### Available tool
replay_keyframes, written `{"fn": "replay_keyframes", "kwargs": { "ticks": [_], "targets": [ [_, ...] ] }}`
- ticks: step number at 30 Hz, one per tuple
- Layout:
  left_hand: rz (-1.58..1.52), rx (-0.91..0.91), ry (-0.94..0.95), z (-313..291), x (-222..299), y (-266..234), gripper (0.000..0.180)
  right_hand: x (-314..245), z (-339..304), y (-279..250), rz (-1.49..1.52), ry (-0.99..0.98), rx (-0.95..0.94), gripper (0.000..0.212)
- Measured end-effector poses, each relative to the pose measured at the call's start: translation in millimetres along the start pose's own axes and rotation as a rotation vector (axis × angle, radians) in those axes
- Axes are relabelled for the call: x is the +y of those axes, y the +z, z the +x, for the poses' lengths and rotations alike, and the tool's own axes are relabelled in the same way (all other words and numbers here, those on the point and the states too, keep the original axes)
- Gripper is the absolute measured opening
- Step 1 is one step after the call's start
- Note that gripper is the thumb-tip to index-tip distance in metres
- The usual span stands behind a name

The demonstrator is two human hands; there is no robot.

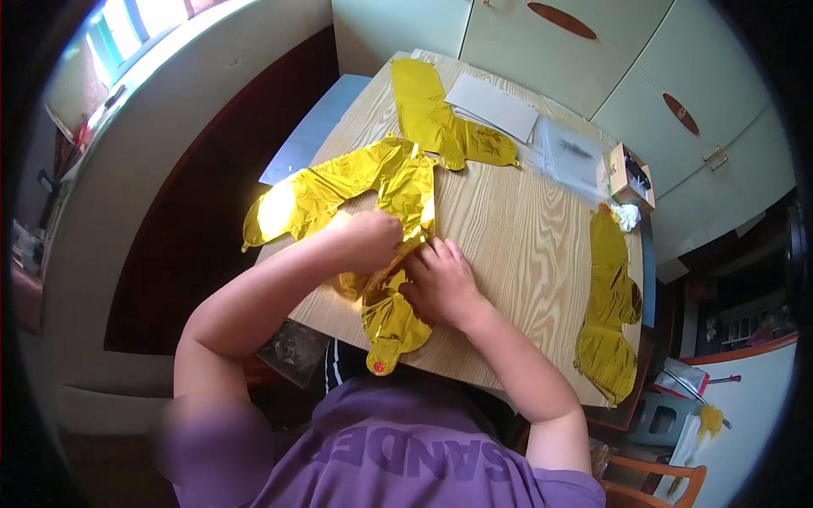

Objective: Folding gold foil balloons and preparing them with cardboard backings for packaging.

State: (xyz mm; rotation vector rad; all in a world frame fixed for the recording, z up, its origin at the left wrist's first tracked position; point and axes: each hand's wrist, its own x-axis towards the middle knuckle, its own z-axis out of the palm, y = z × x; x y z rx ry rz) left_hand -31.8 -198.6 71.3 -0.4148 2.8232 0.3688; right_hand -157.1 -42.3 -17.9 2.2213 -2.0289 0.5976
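A flat, crinkled gold foil balloon [402, 182] lies across the table in front of me, its one arm reaching left and its lower end hanging toward my body. My left hand [373, 240] is closed on the foil near its middle, knuckles up; the fingertips are hidden beneath the hand. Just to the right, my right hand [442, 284] grips the balloon's edge with bent fingers, the thumb against the foil. Below the hands, the balloon's rounded end with a tab [383, 360] reaches the table's near edge.
A second gold foil balloon [419, 97] lies at the far side, beside white sheets [491, 106] and a clear plastic bag [572, 161]. Another foil balloon [611, 296] lies along the right edge of the wood-grain table [517, 254]. A small box [631, 178] and crumpled tissue [627, 218] are beyond it.
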Motion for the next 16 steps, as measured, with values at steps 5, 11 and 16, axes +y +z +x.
{"fn": "replay_keyframes", "kwargs": {
  "ticks": [5, 11, 16],
  "targets": [
    [-0.425, 0.283, -0.331, -16, -41, -47, 0.027, 5, 4, -20, -0.038, 0.116, -0.169, 0.076],
    [-0.947, 0.487, -0.506, -46, -116, -45, 0.04, 5, 25, -40, -0.015, 0.106, -0.306, 0.075],
    [-0.385, 0.274, -0.591, -36, -121, -40, 0.043, 29, 69, -39, -0.001, 0.209, -0.449, 0.077]
  ]
}}
